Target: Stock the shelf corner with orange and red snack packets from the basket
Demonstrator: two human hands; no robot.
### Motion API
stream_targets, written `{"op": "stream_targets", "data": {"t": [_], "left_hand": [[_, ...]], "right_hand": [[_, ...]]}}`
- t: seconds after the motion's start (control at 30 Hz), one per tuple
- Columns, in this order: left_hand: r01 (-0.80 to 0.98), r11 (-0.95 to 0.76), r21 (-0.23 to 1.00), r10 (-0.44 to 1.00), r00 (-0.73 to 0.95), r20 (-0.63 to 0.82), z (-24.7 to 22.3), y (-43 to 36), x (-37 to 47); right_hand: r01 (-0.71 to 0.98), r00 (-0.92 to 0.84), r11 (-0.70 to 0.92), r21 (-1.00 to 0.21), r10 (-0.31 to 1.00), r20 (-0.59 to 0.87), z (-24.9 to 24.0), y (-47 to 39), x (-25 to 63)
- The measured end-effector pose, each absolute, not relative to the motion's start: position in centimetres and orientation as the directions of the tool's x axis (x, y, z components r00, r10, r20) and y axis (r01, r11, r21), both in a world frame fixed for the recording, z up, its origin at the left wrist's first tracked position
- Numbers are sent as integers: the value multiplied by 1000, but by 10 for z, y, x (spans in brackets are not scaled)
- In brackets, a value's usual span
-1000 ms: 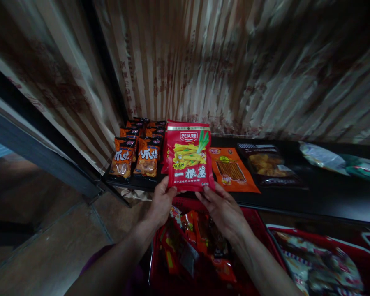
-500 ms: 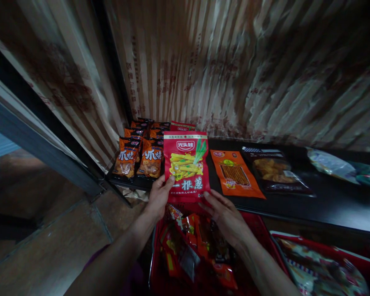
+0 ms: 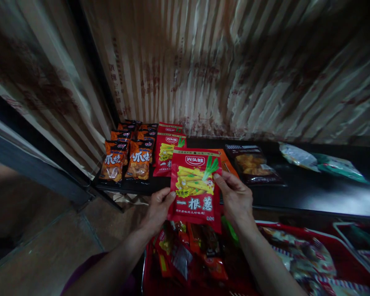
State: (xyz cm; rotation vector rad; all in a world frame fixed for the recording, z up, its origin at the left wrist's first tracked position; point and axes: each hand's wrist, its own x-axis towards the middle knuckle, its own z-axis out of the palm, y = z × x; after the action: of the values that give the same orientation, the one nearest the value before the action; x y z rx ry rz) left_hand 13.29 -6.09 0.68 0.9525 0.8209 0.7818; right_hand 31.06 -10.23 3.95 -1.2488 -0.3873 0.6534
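A red snack bag [image 3: 195, 189] with yellow sticks and a green onion printed on it is held upright between both hands, above a red basket [image 3: 144, 263]. My left hand [image 3: 158, 209] pinches its lower left edge, thumb in front. On the right edge, my right hand [image 3: 236, 195] grips it with the thumb on the front. Behind it, more red bags [image 3: 162, 160] of the same kind stand on the black shelf [image 3: 299, 197]. To their left are orange and black snack bags [image 3: 140, 159] in two rows. Several snack bags [image 3: 181, 259] lie inside the basket.
An orange bag [image 3: 230, 164], partly hidden, lies on the shelf, with a dark clear-windowed bag [image 3: 253, 164] and pale and green bags [image 3: 299, 156] farther right. Another red basket [image 3: 296, 224] holds packets. A black post [image 3: 94, 61] and striped wrapping [image 3: 218, 70] stand behind.
One red bag now stands on the shelf beside the orange and black ones. Another is in my hands, lower and nearer, over the basket. My right hand has closed on its edge. The view shifted right.
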Motion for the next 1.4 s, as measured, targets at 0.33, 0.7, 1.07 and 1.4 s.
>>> {"op": "stream_targets", "data": {"t": [0.33, 0.7, 1.07, 1.4], "left_hand": [[59, 116, 992, 854, 504, -130, 7, -57, 127], [231, -102, 968, 818, 572, -50, 6, -60, 125], [269, -242, 932, 766, 642, 14, 10, -62, 122], [-391, 235, 890, 957, 256, -140, 12, -36, 136]], "right_hand": [[-358, 626, 149, -922, 771, -119, 68, -106, 333], [605, 647, 2, -796, 581, 493, 72, -117, 347], [610, 604, 6, -792, 643, 470, 64, -118, 334], [-27, 559, -60, -998, 827, -64, 59, -117, 315]]}}
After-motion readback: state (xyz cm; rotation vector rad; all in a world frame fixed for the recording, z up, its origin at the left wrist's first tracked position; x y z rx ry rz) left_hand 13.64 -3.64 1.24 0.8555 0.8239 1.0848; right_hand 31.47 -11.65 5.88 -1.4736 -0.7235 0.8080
